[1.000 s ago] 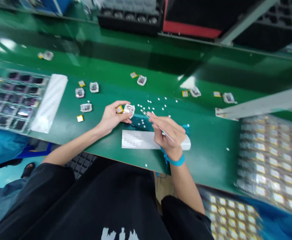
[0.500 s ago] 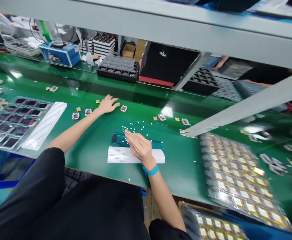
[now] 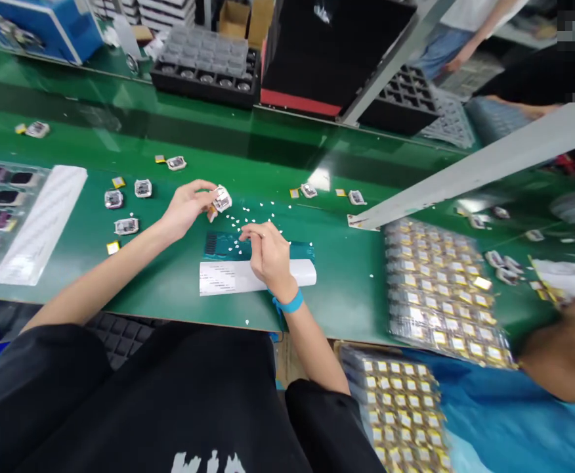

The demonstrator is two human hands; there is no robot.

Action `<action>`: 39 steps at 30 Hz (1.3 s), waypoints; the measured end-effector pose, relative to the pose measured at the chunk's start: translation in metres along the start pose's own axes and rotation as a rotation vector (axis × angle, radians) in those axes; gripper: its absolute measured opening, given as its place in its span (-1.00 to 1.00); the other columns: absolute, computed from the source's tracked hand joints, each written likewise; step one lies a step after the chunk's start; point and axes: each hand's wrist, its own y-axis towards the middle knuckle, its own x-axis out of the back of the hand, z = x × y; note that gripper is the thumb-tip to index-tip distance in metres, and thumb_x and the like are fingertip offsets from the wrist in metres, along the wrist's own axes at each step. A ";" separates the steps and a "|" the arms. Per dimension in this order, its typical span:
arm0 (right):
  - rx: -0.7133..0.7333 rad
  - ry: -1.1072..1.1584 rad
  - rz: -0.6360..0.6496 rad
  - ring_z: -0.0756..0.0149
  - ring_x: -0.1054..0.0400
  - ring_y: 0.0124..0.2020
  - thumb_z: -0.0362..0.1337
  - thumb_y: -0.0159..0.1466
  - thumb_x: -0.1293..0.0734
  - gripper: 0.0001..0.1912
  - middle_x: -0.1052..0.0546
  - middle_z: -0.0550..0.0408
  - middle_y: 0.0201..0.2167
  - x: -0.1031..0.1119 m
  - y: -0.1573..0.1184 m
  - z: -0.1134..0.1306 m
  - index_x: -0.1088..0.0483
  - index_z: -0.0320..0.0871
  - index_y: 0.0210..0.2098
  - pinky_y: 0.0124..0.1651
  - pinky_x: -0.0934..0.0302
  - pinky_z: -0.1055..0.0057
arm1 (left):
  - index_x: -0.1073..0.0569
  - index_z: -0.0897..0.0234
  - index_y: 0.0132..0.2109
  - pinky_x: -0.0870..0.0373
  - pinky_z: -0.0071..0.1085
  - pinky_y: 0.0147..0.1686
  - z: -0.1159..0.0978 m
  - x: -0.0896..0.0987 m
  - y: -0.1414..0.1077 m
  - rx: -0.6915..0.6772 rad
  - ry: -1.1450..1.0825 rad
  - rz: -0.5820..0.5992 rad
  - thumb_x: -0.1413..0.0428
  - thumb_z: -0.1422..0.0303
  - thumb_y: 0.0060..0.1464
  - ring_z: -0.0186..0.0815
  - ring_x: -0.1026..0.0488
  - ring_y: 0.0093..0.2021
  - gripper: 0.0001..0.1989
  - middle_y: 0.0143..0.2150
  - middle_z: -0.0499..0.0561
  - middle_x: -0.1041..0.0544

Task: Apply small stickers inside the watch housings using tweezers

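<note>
One bare left hand (image 3: 188, 205) is gripping a white, squarish electronic module (image 3: 223, 199) in its fingers over the green table (image 3: 337, 295); nearer, the right hand (image 3: 270, 257) is partly hiding a white, paper-like strip (image 3: 226, 278), its fingers' state impossible to tell.

Colours run from a green bench (image 3: 349, 289), blue wristband (image 3: 292, 303) and white-framed module (image 3: 223, 199) to a black shirt (image 3: 209, 401) printed in white and a dark-dashed white strip (image 3: 218, 279).
</note>
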 end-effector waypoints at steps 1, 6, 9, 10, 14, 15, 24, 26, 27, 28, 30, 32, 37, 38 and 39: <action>-0.053 0.009 0.001 0.32 -0.54 -0.32 -0.33 0.54 -0.08 -0.67 -0.65 0.08 -0.35 -0.001 -0.001 0.001 -0.47 -0.13 -0.01 -0.12 -0.48 0.34 | -0.52 0.28 -0.16 -0.42 -0.44 -0.44 0.001 -0.002 -0.016 0.054 -0.114 0.018 -0.31 0.34 0.08 -0.32 -0.54 -0.45 -0.80 -0.37 0.03 -0.63; -0.135 -0.032 0.130 0.38 -0.52 -0.33 -0.29 0.52 -0.19 -0.73 -0.65 0.10 -0.25 -0.007 -0.005 0.005 -0.48 -0.10 0.08 -0.22 -0.42 0.44 | -0.50 0.29 -0.23 -0.56 -0.43 -0.31 0.000 -0.011 -0.066 0.228 -0.283 0.105 -0.35 0.37 0.07 -0.30 -0.66 -0.40 -0.82 -0.35 0.03 -0.67; -0.103 -0.130 0.177 0.40 -0.50 -0.34 -0.28 0.50 -0.24 -0.75 -0.64 0.12 -0.26 -0.010 -0.007 0.005 -0.51 -0.07 0.07 -0.30 -0.37 0.47 | -0.54 0.29 -0.08 -0.62 -0.39 -0.18 0.000 -0.012 -0.074 0.184 -0.244 0.177 -0.32 0.35 0.11 -0.28 -0.70 -0.36 -0.76 -0.33 0.01 -0.69; -0.078 -0.155 0.169 0.41 -0.50 -0.35 -0.28 0.50 -0.25 -0.77 -0.63 0.12 -0.27 -0.011 -0.008 0.006 -0.52 -0.08 0.05 -0.31 -0.36 0.48 | -0.54 0.29 -0.02 -0.64 -0.38 -0.14 0.000 -0.011 -0.075 0.148 -0.214 0.192 -0.32 0.32 0.13 -0.27 -0.71 -0.33 -0.72 -0.32 0.01 -0.70; 0.023 -0.242 0.062 0.47 -0.46 -0.40 -0.32 0.50 -0.27 -0.80 -0.59 0.16 -0.35 -0.014 -0.010 0.009 -0.52 -0.12 0.01 -0.39 -0.31 0.52 | -0.55 0.31 0.03 -0.70 -0.32 -0.15 0.003 -0.008 -0.080 -0.014 -0.076 0.176 -0.31 0.22 0.18 -0.20 -0.73 -0.28 -0.65 -0.30 0.03 -0.72; 0.030 -0.256 0.045 0.48 -0.45 -0.42 -0.33 0.49 -0.28 -0.80 -0.58 0.16 -0.35 -0.015 -0.011 0.010 -0.52 -0.12 0.02 -0.41 -0.31 0.52 | -0.55 0.31 0.04 -0.71 -0.31 -0.16 0.003 -0.008 -0.082 -0.039 -0.053 0.171 -0.30 0.21 0.19 -0.20 -0.73 -0.28 -0.66 -0.29 0.02 -0.72; 0.160 -0.370 0.211 0.55 -0.46 -0.38 -0.51 0.44 -0.19 -0.60 -0.60 0.22 -0.29 -0.006 -0.011 0.007 -0.52 -0.03 0.09 -0.47 -0.22 0.52 | -0.61 0.29 0.01 -0.71 -0.40 -0.24 0.006 -0.003 -0.084 -0.134 0.111 0.181 -0.14 0.33 0.29 -0.24 -0.74 -0.29 -0.77 -0.24 0.01 -0.75; 0.188 -0.408 0.281 0.55 -0.47 -0.36 -0.51 0.45 -0.18 -0.58 -0.62 0.22 -0.24 -0.004 -0.010 0.007 -0.50 -0.01 0.12 -0.47 -0.20 0.50 | -0.63 0.30 -0.02 -0.68 -0.47 -0.29 0.007 -0.003 -0.085 -0.192 0.192 0.174 -0.12 0.38 0.28 -0.28 -0.73 -0.32 -0.77 -0.29 -0.01 -0.75; 0.211 -0.427 0.302 0.54 -0.47 -0.36 -0.51 0.45 -0.19 -0.60 -0.63 0.21 -0.22 -0.004 -0.010 0.008 -0.50 -0.02 0.11 -0.47 -0.20 0.48 | -0.63 0.30 -0.03 -0.67 -0.50 -0.33 0.007 -0.003 -0.085 -0.218 0.225 0.168 -0.12 0.40 0.26 -0.29 -0.72 -0.35 -0.77 -0.31 -0.02 -0.74; 0.235 -0.444 0.319 0.54 -0.48 -0.35 -0.51 0.45 -0.19 -0.61 -0.64 0.21 -0.20 -0.004 -0.011 0.009 -0.50 -0.04 0.10 -0.46 -0.20 0.47 | -0.64 0.31 -0.04 -0.66 -0.52 -0.35 0.008 -0.004 -0.085 -0.236 0.246 0.162 -0.11 0.42 0.25 -0.30 -0.72 -0.37 -0.77 -0.32 -0.02 -0.74; 0.260 -0.473 0.346 0.52 -0.47 -0.37 -0.53 0.44 -0.19 -0.63 -0.66 0.18 -0.18 -0.005 -0.011 0.012 -0.48 -0.09 0.08 -0.46 -0.19 0.44 | -0.63 0.34 -0.06 -0.65 -0.53 -0.39 0.009 -0.005 -0.086 -0.244 0.266 0.154 -0.10 0.44 0.22 -0.30 -0.71 -0.39 -0.76 -0.33 -0.01 -0.74; 0.246 -0.467 0.353 0.51 -0.45 -0.42 -0.54 0.42 -0.18 -0.66 -0.66 0.15 -0.19 -0.007 -0.011 0.014 -0.46 -0.14 0.05 -0.49 -0.16 0.41 | -0.62 0.35 -0.08 -0.64 -0.53 -0.41 0.011 -0.006 -0.085 -0.221 0.267 0.153 -0.13 0.44 0.18 -0.29 -0.71 -0.41 -0.78 -0.35 0.01 -0.73; 0.068 -0.169 0.246 0.47 -0.44 -0.40 -0.44 0.42 -0.25 -0.82 -0.62 0.12 -0.26 -0.007 -0.005 0.013 -0.41 -0.16 -0.04 -0.50 -0.18 0.49 | -0.49 0.29 -0.16 -0.58 -0.53 -0.52 0.011 -0.008 -0.081 -0.063 0.077 0.134 -0.22 0.39 0.14 -0.27 -0.69 -0.48 -0.88 -0.43 -0.01 -0.69; 0.002 -0.094 0.214 0.48 -0.41 -0.42 -0.40 0.43 -0.27 -0.87 -0.60 0.14 -0.29 -0.006 -0.003 0.012 -0.41 -0.15 -0.07 -0.47 -0.21 0.50 | -0.46 0.27 -0.19 -0.55 -0.54 -0.56 0.011 -0.008 -0.080 -0.038 0.043 0.127 -0.25 0.38 0.13 -0.28 -0.68 -0.49 -0.87 -0.43 -0.01 -0.68; -0.071 -0.032 0.194 0.50 -0.36 -0.47 -0.37 0.43 -0.28 -0.91 -0.59 0.16 -0.31 -0.005 -0.001 0.011 -0.41 -0.13 -0.10 -0.45 -0.23 0.50 | -0.43 0.26 -0.21 -0.52 -0.55 -0.60 0.010 -0.008 -0.079 -0.020 0.024 0.120 -0.27 0.36 0.12 -0.29 -0.67 -0.51 -0.84 -0.43 -0.01 -0.68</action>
